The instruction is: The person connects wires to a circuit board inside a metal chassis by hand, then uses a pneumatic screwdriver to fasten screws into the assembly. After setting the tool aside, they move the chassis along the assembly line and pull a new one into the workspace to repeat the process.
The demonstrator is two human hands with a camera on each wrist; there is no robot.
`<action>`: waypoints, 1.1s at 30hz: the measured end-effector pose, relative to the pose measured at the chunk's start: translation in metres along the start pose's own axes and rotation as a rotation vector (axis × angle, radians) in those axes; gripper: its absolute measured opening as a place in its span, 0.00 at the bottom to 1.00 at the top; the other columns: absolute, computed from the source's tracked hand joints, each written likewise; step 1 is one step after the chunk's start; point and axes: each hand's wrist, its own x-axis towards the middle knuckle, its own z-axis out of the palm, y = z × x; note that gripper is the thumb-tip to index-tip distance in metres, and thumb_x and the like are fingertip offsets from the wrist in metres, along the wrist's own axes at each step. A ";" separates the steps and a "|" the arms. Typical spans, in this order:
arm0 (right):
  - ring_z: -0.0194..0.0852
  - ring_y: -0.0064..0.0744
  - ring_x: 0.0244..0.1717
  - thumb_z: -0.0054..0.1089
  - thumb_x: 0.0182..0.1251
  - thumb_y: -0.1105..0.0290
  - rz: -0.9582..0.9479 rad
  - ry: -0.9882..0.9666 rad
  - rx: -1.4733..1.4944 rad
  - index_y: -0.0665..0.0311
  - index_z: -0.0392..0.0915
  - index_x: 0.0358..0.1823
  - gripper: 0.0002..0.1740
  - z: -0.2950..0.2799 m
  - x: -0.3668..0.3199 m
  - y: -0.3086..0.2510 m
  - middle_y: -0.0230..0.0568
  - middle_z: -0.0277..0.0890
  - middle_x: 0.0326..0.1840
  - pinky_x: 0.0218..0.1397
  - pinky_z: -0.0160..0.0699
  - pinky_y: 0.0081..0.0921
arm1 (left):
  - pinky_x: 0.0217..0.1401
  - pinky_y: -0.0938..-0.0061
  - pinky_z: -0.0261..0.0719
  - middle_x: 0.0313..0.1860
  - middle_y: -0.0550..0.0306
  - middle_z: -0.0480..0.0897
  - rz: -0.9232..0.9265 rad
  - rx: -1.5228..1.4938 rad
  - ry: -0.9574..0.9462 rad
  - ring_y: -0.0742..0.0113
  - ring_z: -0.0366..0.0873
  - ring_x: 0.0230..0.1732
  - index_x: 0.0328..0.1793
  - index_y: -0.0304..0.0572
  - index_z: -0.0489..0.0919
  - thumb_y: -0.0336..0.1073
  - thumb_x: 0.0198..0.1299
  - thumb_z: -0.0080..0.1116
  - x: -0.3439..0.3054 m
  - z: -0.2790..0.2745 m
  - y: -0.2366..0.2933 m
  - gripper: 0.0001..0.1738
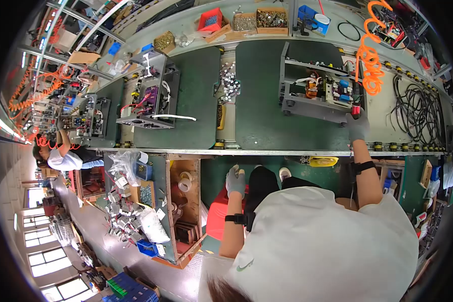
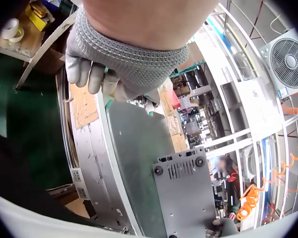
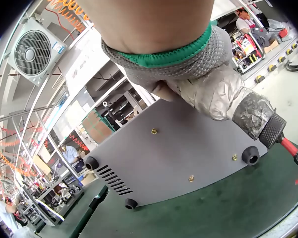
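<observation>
My right hand (image 1: pixel 357 127) grips a tool with a dark knurled collar (image 3: pixel 272 130) and a red section beyond it, in front of the grey metal chassis (image 1: pixel 314 109). In the right wrist view, my gloved right hand (image 3: pixel 188 74) is beside the chassis's grey panel (image 3: pixel 174 148), which has black feet, slots and brass-coloured fittings. Circuit boards and a copper coil show inside the chassis in the head view. Below the bench edge hangs my left hand (image 1: pixel 235 182), holding nothing; in the left wrist view the left hand's (image 2: pixel 124 69) fingers are loosely bent.
Another open chassis (image 1: pixel 151 98) stands to the left on a green board (image 1: pixel 199 90). Small white parts (image 1: pixel 230 83) lie between boards. Black cables (image 1: pixel 418 113) are at right, with an orange coiled hose (image 1: pixel 370 70) hanging near the chassis. A red stool or bin (image 1: pixel 216 214) is below.
</observation>
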 end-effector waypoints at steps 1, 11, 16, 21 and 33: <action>0.77 0.44 0.46 0.65 0.43 0.59 0.006 -0.006 -0.010 0.58 0.75 0.52 0.30 0.000 0.003 0.004 0.46 0.79 0.45 0.50 0.74 0.35 | 0.59 0.67 0.69 0.53 0.50 0.75 -0.009 0.005 -0.008 0.57 0.73 0.54 0.59 0.44 0.73 0.41 0.58 0.53 0.011 -0.001 0.001 0.22; 0.74 0.28 0.32 0.66 0.45 0.66 0.120 -0.054 0.064 0.64 0.74 0.51 0.28 0.009 0.013 0.023 0.39 0.78 0.33 0.38 0.72 0.26 | 0.72 0.60 0.52 0.72 0.40 0.53 0.153 0.730 0.155 0.44 0.52 0.72 0.71 0.35 0.51 0.44 0.60 0.52 0.190 -0.017 0.048 0.38; 0.65 0.23 0.19 0.65 0.45 0.68 0.130 -0.029 0.012 0.66 0.74 0.35 0.16 0.038 -0.008 -0.035 0.32 0.71 0.21 0.24 0.66 0.26 | 0.71 0.57 0.53 0.72 0.36 0.52 0.035 0.923 0.096 0.38 0.53 0.70 0.73 0.34 0.45 0.49 0.60 0.52 0.234 -0.005 0.020 0.43; 0.68 0.24 0.20 0.65 0.46 0.67 0.159 -0.023 -0.110 0.66 0.74 0.31 0.13 0.041 -0.009 -0.038 0.33 0.73 0.21 0.25 0.68 0.27 | 0.69 0.57 0.57 0.72 0.36 0.51 0.047 1.017 0.121 0.38 0.55 0.69 0.73 0.34 0.44 0.47 0.61 0.52 0.245 -0.029 0.006 0.43; 0.74 0.29 0.27 0.66 0.46 0.63 0.268 0.019 -0.212 0.67 0.75 0.38 0.20 0.041 0.000 -0.002 0.39 0.77 0.27 0.34 0.71 0.27 | 0.61 0.64 0.75 0.75 0.54 0.51 -0.280 0.896 0.131 0.52 0.57 0.71 0.74 0.48 0.49 0.40 0.61 0.53 0.305 -0.140 0.012 0.38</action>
